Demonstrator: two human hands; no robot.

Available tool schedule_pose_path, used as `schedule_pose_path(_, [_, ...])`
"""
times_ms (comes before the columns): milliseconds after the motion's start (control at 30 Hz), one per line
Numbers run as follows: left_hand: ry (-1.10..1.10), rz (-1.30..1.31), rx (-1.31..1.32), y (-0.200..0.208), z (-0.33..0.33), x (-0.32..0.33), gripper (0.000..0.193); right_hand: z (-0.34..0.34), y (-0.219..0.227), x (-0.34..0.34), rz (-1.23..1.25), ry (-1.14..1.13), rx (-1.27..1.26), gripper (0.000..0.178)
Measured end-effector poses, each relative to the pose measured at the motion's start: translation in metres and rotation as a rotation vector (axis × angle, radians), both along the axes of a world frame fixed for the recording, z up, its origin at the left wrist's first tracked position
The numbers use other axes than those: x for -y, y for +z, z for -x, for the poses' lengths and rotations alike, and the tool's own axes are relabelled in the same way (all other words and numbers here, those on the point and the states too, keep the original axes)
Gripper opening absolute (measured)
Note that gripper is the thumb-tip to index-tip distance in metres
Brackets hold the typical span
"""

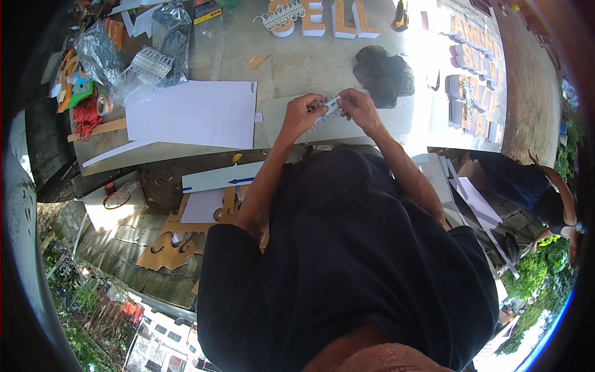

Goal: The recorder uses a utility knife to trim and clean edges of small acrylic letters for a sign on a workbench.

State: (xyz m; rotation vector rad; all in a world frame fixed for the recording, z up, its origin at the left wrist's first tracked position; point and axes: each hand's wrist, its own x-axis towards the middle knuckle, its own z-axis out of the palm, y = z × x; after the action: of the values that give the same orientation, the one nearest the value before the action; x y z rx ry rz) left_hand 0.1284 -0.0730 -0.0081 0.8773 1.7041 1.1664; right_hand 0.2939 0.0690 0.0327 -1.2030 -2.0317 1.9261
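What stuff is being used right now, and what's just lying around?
Seems in use:
white strip, pinched between left hand and right hand
pale looped wires

Seems just lying about:
red cord
big white sheet
dark crumpled bundle
brown cut-out board

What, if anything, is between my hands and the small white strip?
Nothing visible: your left hand and right hand both have hold of the small white strip, one at each end. Pale looped wires show close by the left hand, but none visibly blocks either grip.
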Motion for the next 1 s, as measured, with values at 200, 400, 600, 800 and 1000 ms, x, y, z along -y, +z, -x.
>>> schedule_pose_path(200, [0.071,0.131,-0.065,0.016,-0.013,0.000,0.032,0.000,-0.005,0.000,0.047,0.087,-0.047,0.026])
schedule_pose_path(400, [0.074,0.172,-0.054,0.018,-0.023,-0.009,0.029,-0.016,0.004,-0.027,0.040,0.276,-0.030,0.026])
schedule_pose_path(600, [0.211,0.152,-0.183,0.003,-0.033,-0.014,0.028,-0.040,0.019,-0.123,-0.453,-0.051,-0.050,0.023])
schedule_pose_path(800, [0.288,0.191,-0.268,0.014,-0.043,-0.013,0.030,-0.026,-0.015,-0.273,-0.654,-0.243,0.116,0.041])
schedule_pose_path(1000, [0.259,-0.264,-0.798,0.058,-0.063,-0.004,0.029,0.030,-0.045,-0.343,-0.575,0.050,0.421,0.076])
